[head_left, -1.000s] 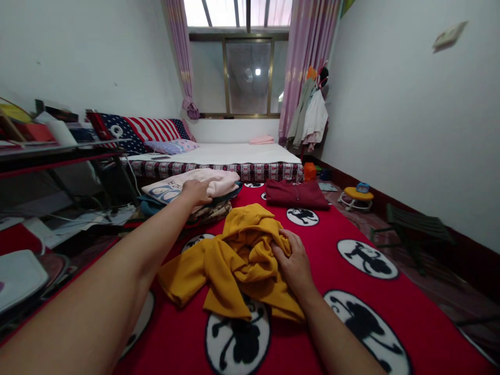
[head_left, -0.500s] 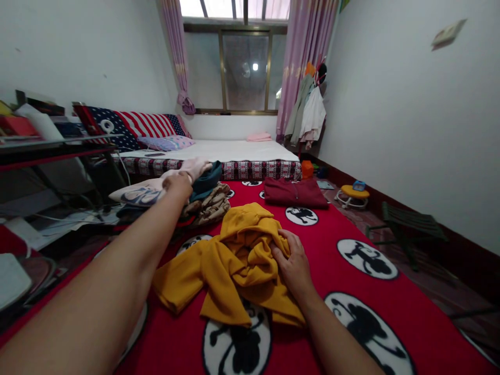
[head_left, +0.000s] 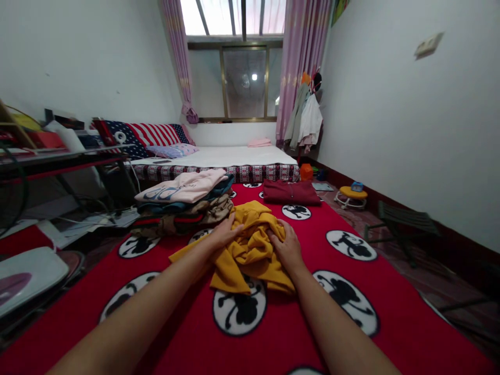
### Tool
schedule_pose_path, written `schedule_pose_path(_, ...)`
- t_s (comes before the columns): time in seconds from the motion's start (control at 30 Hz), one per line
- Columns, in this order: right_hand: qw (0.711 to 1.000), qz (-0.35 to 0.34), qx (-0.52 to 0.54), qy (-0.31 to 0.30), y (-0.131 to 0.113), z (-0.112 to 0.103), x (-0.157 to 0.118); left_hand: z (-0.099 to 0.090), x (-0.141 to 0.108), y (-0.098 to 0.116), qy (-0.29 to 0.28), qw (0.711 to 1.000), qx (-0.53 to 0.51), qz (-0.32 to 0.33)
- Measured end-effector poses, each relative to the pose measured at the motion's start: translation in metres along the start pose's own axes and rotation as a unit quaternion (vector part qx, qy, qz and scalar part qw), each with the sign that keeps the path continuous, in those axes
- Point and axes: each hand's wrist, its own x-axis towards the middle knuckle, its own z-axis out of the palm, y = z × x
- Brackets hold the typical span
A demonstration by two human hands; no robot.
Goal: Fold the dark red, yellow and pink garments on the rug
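A crumpled yellow garment [head_left: 253, 245] lies in a loose heap on the red blanket [head_left: 289, 333] with black-and-white round prints. My left hand [head_left: 227, 232] rests against the heap's left side, its fingers partly on the cloth. On the right side my right hand [head_left: 286, 245] touches the garment with fingers spread and the thumb apart. To the left stands a stack of folded clothes, a pale pink garment [head_left: 187, 187] on top and camouflage cloth [head_left: 164, 221] lower down. Farther back lies a folded maroon garment [head_left: 291, 192].
Behind the blanket is a bed [head_left: 230, 156] with pillows. A cluttered desk [head_left: 78, 151] and a white-topped chair [head_left: 31, 276] stand at the left. On the right are a small yellow stool [head_left: 352, 194] and a dark folding stool [head_left: 408, 219].
My left hand has left the pink garment on the stack and come back to the yellow garment. The pink garment now lies flatter on the stack. My right hand stays at the yellow heap.
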Motion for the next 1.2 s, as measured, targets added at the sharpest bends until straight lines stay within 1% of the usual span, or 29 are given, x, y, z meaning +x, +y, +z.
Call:
schedule_pose_path(0.07, 0.999, 0.002, -0.041, -0.008, -0.001, -0.003, 0.002, 0.015, -0.024, 0.016, 0.025, 0.999, -0.003, -0.032)
schedule_pose_path(0.1, 0.997, 0.000, -0.069, -0.019, -0.003, -0.006, 0.002, 0.019, -0.036, 0.022, 0.036, 0.998, 0.000, -0.042)
schedule_pose_path(0.13, 0.995, -0.007, -0.098, -0.035, -0.006, -0.010, 0.004, 0.020, -0.047, 0.028, 0.044, 0.998, -0.007, -0.043)
schedule_pose_path(0.2, 0.986, -0.025, -0.150, -0.073, -0.016, -0.020, 0.007, 0.015, -0.066, 0.037, 0.035, 0.998, -0.036, -0.026)
schedule_pose_path(0.23, 0.981, -0.030, -0.164, -0.094, -0.023, -0.026, 0.010, 0.008, -0.074, 0.041, 0.016, 0.998, -0.055, -0.011)
schedule_pose_path(0.3, 0.976, -0.015, -0.149, -0.155, -0.035, -0.042, 0.018, -0.011, -0.085, 0.046, -0.058, 0.993, -0.099, 0.042)
schedule_pose_path(0.37, 0.975, 0.039, -0.049, -0.213, -0.045, -0.059, 0.029, -0.040, -0.085, 0.047, -0.145, 0.973, -0.146, 0.109)
schedule_pose_path(0.4, 0.974, 0.071, 0.027, -0.214, -0.048, -0.067, 0.035, -0.057, -0.080, 0.047, -0.163, 0.964, -0.163, 0.130)
schedule_pose_path(0.43, 0.971, 0.096, 0.112, -0.187, -0.048, -0.075, 0.042, -0.073, -0.073, 0.045, -0.153, 0.963, -0.178, 0.131)
schedule_pose_path(0.47, 0.966, 0.111, 0.193, -0.131, -0.047, -0.082, 0.049, -0.088, -0.063, 0.043, -0.083, 0.972, -0.191, 0.108)
schedule_pose_path(0.5, 0.958, 0.113, 0.259, -0.054, -0.043, -0.087, 0.055, -0.100, -0.053, 0.039, 0.021, 0.978, -0.191, 0.075)
schedule_pose_path(0.53, 0.947, 0.108, 0.302, 0.025, -0.038, -0.091, 0.061, -0.108, -0.043, 0.036, 0.130, 0.975, -0.177, 0.031)
schedule_pose_path(0.57, 0.937, 0.102, 0.320, 0.094, -0.031, -0.093, 0.065, -0.112, -0.035, 0.032, 0.230, 0.961, -0.152, -0.014)
schedule_pose_path(0.6, 0.932, 0.100, 0.314, 0.149, -0.025, -0.094, 0.068, -0.110, -0.029, 0.029, 0.305, 0.943, -0.123, -0.050)
schedule_pose_path(0.63, 0.933, 0.102, 0.287, 0.191, -0.019, -0.093, 0.070, -0.103, -0.025, 0.027, 0.343, 0.932, -0.097, -0.070)
schedule_pose_path(0.67, 0.939, 0.103, 0.242, 0.222, -0.015, -0.092, 0.071, -0.091, -0.024, 0.025, 0.346, 0.932, -0.079, -0.074)
schedule_pose_path(0.7, 0.949, 0.094, 0.185, 0.238, -0.012, -0.089, 0.070, -0.075, -0.025, 0.025, 0.321, 0.942, -0.072, -0.062)
schedule_pose_path(0.73, 0.960, 0.073, 0.124, 0.241, -0.012, -0.086, 0.068, -0.057, -0.028, 0.026, 0.277, 0.957, -0.075, -0.040)
schedule_pose_path(0.77, 0.970, 0.040, 0.071, 0.231, -0.014, -0.082, 0.065, -0.038, -0.033, 0.029, 0.225, 0.970, -0.085, -0.018)
schedule_pose_path(0.8, 0.978, 0.002, 0.034, 0.205, -0.018, -0.077, 0.061, -0.020, -0.037, 0.031, 0.181, 0.979, -0.096, -0.001)
schedule_pose_path(0.87, 0.992, -0.051, 0.015, 0.115, -0.028, -0.064, 0.052, 0.011, -0.047, 0.039, 0.112, 0.987, -0.113, 0.023)
schedule_pose_path(0.93, 0.998, -0.057, 0.012, 0.019, -0.037, -0.048, 0.041, 0.031, -0.055, 0.046, 0.075, 0.989, -0.123, 0.040)
schedule_pose_path(1.0, 0.997, -0.046, -0.037, -0.041, -0.042, -0.034, 0.031, 0.040, -0.060, 0.055, 0.069, 0.986, -0.140, 0.062)
schedule_pose_path(1.07, 0.991, -0.045, -0.106, -0.067, -0.044, -0.026, 0.023, 0.042, -0.064, 0.065, 0.081, 0.975, -0.182, 0.102)
schedule_pose_path(1.13, 0.985, -0.043, -0.145, -0.087, -0.046, -0.024, 0.018, 0.041, -0.069, 0.076, 0.087, 0.959, -0.218, 0.159)
schedule_pose_path(1.2, 0.979, -0.036, -0.171, -0.101, -0.049, -0.028, 0.016, 0.039, -0.074, 0.087, 0.074, 0.945, -0.213, 0.237)
